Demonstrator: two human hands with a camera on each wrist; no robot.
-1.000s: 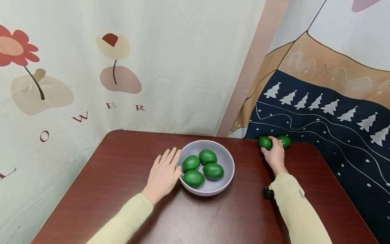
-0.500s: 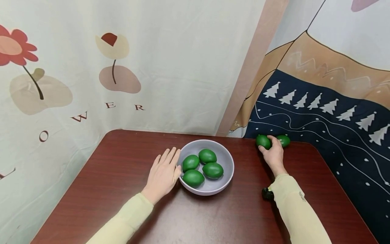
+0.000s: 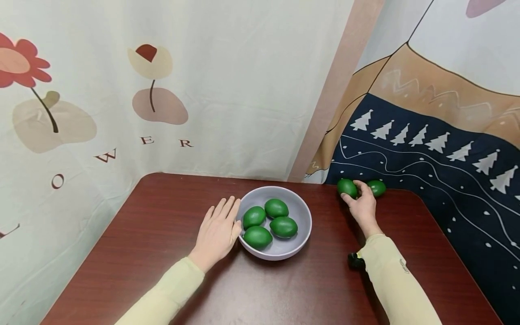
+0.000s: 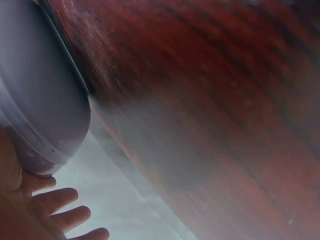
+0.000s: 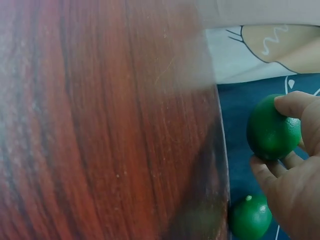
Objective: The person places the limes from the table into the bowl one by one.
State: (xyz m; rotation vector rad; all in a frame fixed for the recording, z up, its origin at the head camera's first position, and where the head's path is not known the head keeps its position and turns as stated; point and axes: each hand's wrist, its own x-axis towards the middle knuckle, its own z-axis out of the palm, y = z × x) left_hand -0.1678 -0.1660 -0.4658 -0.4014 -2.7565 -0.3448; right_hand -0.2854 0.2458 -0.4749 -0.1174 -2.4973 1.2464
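Between thumb and fingers, my right hand (image 3: 364, 212) pinches a green lime (image 3: 346, 188) at the far right edge of the table. The right wrist view shows this held lime (image 5: 269, 131) with fingertips on opposite sides of it. A second lime (image 3: 377, 188) lies just right of the hand, partly behind it. My left hand (image 3: 216, 235) lies with straight fingers against the left side of a pale purple bowl (image 3: 290, 245). Several limes (image 3: 284, 227) rest inside. In the left wrist view, the fingers of the left hand (image 4: 30, 212) extend past the bowl's outer wall (image 4: 45, 85).
The dark red wooden table (image 3: 150, 216) ends at the back against a white curtain (image 3: 243, 90) with flower prints. A navy cloth (image 3: 406, 158) with white trees hangs behind the right corner. A small black device (image 3: 355, 261) sits at my right wrist.
My right hand has moved slightly left with the pinched lime, widening the gap to the second lime. The left hand and the bowl stay where they were.
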